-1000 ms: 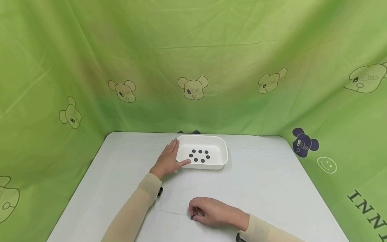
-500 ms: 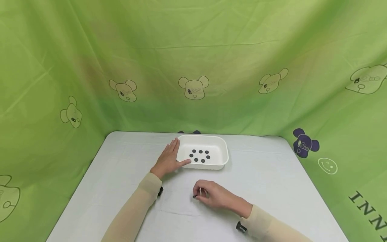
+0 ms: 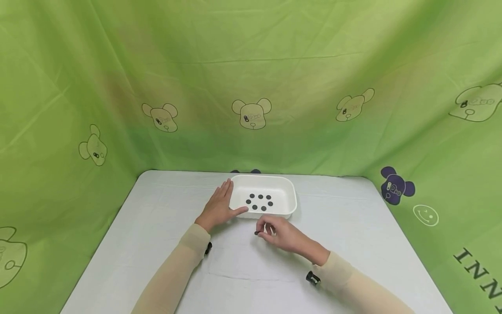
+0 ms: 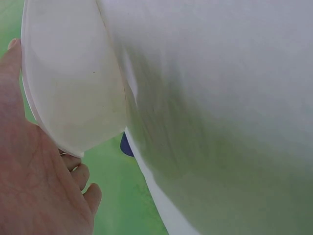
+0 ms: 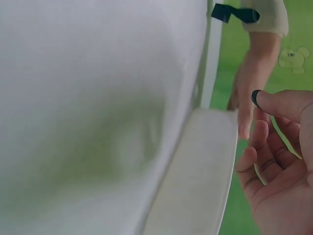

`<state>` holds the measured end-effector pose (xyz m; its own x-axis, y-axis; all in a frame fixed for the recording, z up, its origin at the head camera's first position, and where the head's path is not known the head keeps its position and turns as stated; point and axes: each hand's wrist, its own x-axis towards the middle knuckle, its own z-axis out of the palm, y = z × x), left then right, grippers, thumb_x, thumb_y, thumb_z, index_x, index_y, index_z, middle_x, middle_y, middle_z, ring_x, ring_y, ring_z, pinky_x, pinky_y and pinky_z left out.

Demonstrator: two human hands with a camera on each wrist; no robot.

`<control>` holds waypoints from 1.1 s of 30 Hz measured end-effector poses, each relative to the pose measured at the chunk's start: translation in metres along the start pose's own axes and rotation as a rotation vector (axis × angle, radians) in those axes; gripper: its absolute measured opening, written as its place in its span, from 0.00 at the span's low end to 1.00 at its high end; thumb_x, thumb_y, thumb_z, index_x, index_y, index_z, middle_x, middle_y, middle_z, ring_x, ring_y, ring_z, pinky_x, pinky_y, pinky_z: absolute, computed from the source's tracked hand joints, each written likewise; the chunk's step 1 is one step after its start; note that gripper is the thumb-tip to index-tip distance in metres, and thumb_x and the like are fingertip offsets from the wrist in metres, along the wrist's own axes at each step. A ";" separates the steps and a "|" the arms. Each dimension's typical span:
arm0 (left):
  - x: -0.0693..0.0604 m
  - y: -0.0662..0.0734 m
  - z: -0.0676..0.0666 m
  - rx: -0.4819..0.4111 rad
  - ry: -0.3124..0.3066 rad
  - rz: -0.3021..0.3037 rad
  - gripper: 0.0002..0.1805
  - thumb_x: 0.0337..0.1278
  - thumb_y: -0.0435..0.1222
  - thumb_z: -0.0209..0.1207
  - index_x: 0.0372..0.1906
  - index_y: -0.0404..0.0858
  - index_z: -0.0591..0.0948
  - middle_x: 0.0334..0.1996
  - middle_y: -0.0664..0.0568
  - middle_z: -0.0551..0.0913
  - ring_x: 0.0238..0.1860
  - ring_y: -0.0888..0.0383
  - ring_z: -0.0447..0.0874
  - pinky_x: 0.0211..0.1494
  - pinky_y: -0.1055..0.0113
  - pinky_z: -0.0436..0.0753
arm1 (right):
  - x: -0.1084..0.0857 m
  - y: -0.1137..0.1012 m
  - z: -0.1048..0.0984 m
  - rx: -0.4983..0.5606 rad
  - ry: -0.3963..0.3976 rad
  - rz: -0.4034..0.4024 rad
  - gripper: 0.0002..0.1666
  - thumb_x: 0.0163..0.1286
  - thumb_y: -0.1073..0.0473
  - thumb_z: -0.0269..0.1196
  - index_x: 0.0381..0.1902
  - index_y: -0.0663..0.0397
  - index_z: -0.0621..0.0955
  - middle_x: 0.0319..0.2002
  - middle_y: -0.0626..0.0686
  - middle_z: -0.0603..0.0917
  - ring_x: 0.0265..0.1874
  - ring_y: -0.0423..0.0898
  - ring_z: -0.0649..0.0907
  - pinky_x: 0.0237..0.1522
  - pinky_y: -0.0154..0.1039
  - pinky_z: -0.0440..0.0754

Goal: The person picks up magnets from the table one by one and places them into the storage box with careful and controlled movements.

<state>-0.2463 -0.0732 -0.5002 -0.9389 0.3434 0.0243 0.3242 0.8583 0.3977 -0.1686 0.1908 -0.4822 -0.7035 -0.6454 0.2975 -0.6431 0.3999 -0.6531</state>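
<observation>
A white rectangular tray (image 3: 280, 186) stands near the far edge of the table. Several dark round discs (image 3: 260, 196) lie apart from one another on its floor. My left hand (image 3: 217, 209) rests against the tray's left end, fingers straight along it and thumb at the near rim; in the left wrist view the palm (image 4: 39, 181) shows beside the tray wall. Just in front of the tray, my right hand (image 3: 288, 235) pinches one small black disc (image 3: 256, 233) between thumb and finger. From the right wrist, that disc (image 5: 255, 98) shows at the thumb tip.
A pale cloth covers the table (image 3: 345, 244). Green curtain (image 3: 306, 144) with printed bear heads hangs behind it and along both sides. Each wrist carries a dark strap, like the right one (image 3: 313, 278).
My right hand has moved forward with the pinched disc, from near the table's front towards the tray. The left hand, the tray and the discs in it stay put.
</observation>
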 end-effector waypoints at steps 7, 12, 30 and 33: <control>0.002 -0.001 0.001 0.012 0.000 -0.001 0.66 0.66 0.75 0.55 0.88 0.35 0.43 0.89 0.42 0.42 0.88 0.46 0.41 0.89 0.55 0.42 | 0.010 0.009 -0.011 -0.023 0.042 0.045 0.10 0.71 0.67 0.73 0.42 0.47 0.83 0.37 0.40 0.86 0.32 0.36 0.80 0.34 0.36 0.82; 0.002 0.000 0.000 0.011 -0.008 -0.006 0.66 0.66 0.74 0.56 0.88 0.35 0.43 0.89 0.42 0.42 0.88 0.46 0.41 0.89 0.55 0.42 | 0.015 0.016 -0.016 -0.009 0.070 0.071 0.11 0.71 0.68 0.73 0.41 0.48 0.83 0.37 0.41 0.85 0.32 0.38 0.80 0.34 0.33 0.80; 0.001 0.001 -0.001 0.006 -0.009 -0.005 0.65 0.66 0.74 0.55 0.88 0.36 0.43 0.89 0.43 0.41 0.88 0.46 0.40 0.89 0.55 0.42 | 0.045 0.039 -0.031 -0.020 0.130 0.141 0.08 0.71 0.69 0.72 0.41 0.52 0.84 0.37 0.45 0.86 0.31 0.38 0.79 0.33 0.33 0.78; 0.001 0.001 -0.001 0.007 -0.008 -0.007 0.65 0.66 0.74 0.55 0.88 0.36 0.43 0.89 0.43 0.41 0.88 0.46 0.40 0.89 0.55 0.42 | 0.050 0.044 -0.031 -0.038 0.131 0.146 0.09 0.70 0.69 0.72 0.41 0.53 0.84 0.37 0.46 0.86 0.31 0.37 0.80 0.34 0.33 0.80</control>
<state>-0.2470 -0.0722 -0.4991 -0.9400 0.3408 0.0139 0.3188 0.8632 0.3916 -0.2412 0.1958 -0.4744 -0.8220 -0.4896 0.2908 -0.5402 0.5090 -0.6701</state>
